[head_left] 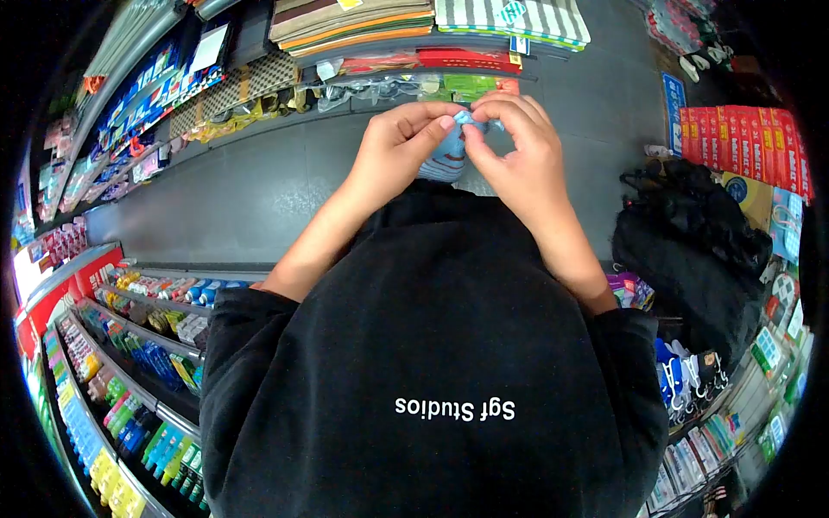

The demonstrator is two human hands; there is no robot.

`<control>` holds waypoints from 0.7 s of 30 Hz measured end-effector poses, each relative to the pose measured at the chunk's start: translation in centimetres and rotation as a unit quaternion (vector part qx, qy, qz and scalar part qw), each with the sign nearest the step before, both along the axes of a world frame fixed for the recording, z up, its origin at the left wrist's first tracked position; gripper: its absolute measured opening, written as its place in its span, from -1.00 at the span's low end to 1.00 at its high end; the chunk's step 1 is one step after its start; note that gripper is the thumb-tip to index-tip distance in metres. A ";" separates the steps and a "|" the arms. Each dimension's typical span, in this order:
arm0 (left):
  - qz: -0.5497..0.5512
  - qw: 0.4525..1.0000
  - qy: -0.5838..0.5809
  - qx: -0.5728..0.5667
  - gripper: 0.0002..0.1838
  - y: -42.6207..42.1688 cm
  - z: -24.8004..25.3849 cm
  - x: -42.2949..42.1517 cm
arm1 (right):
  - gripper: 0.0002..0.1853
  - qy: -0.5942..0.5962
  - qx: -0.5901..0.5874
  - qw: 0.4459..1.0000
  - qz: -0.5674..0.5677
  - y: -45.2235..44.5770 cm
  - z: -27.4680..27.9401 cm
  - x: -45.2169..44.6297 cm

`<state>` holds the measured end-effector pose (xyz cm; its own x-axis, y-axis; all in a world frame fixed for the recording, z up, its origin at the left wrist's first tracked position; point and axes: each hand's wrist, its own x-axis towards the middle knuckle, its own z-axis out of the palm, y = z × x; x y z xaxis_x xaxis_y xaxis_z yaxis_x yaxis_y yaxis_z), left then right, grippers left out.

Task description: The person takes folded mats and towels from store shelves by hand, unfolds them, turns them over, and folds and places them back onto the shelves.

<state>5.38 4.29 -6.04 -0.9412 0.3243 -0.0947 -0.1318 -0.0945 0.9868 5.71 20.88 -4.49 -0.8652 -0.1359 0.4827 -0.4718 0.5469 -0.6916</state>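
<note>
Both my hands meet in front of my chest on a soft light blue striped thing (pixel 445 164). Its kind does not show clearly; a gathered or twisted end stands up between my fingertips. My left hand (pixel 399 142) pinches this end with thumb and index finger. From the other side, my right hand (pixel 522 138) grips it the same way, thumb below and fingers curled above. The lower part of the blue thing hangs toward my black shirt (pixel 432 319) and is partly hidden by my hands.
Folded textiles (pixel 354 26) and striped towels (pixel 514 19) lie stacked ahead. Shelves of bottles and tubes (pixel 164 440) stand at the left. To my right are black bags (pixel 691 250) and red boxes (pixel 743 147). Grey floor (pixel 259 190) runs between.
</note>
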 end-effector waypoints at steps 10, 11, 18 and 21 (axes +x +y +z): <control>0.012 0.997 -0.072 0.034 -0.75 0.1 0.1 0.1 | -0.85 0.033 -0.010 0.999 -0.005 -0.3 -0.3 -0.3; 0.007 0.998 -0.059 0.016 -0.75 0.2 0.1 0.1 | -0.85 0.031 -0.012 0.999 0.003 -0.2 -0.3 -0.3; -0.012 1.000 -0.012 -0.009 -0.77 0.7 -0.3 0.0 | -0.84 0.022 -0.067 0.997 0.010 0.0 -0.9 -0.5; -0.028 0.999 -0.027 -0.020 -0.77 0.7 1.0 0.0 | -0.84 0.003 -0.096 0.995 0.004 0.1 -0.9 -0.4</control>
